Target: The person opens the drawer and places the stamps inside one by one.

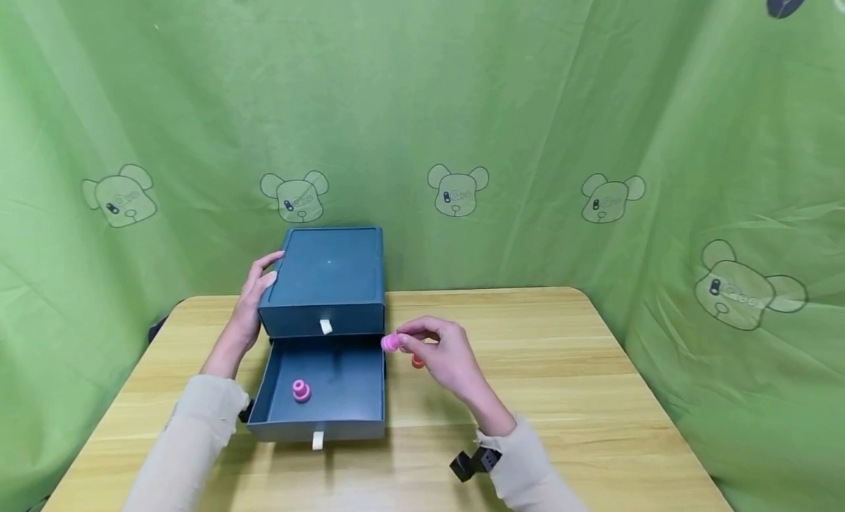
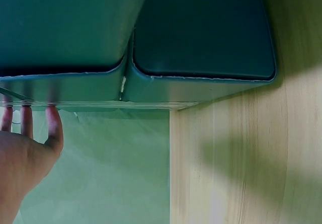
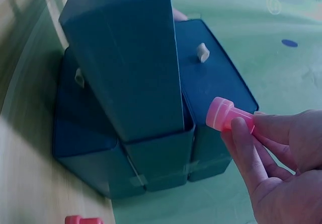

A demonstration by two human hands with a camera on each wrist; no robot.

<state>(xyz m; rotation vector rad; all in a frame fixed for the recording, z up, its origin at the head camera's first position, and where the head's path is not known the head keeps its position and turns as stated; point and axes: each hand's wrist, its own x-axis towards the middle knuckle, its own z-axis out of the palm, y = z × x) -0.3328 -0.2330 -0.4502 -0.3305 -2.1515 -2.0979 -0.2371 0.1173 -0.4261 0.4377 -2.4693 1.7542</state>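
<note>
My left hand (image 1: 254, 288) rests against the left side of a dark blue drawer unit (image 1: 333, 266), fingers extended along its wall. The unit's middle drawer (image 1: 350, 376) is pulled out, and inside it a pink stepped toy stamp (image 1: 301, 391) stands toward the left. My right hand (image 1: 445, 354) pinches another pink toy stamp (image 3: 221, 114) between thumb and fingers, just off the right side of the unit near the open drawer's back corner. A red toy stamp (image 1: 417, 361) sits on the table, partly hidden behind the right hand.
The wooden table (image 1: 561, 395) extends right of the drawer unit. White pull tabs mark the drawer fronts, one the top drawer's tab (image 1: 326, 326). A green curtain (image 1: 528, 130) with bear prints hangs behind and at both sides.
</note>
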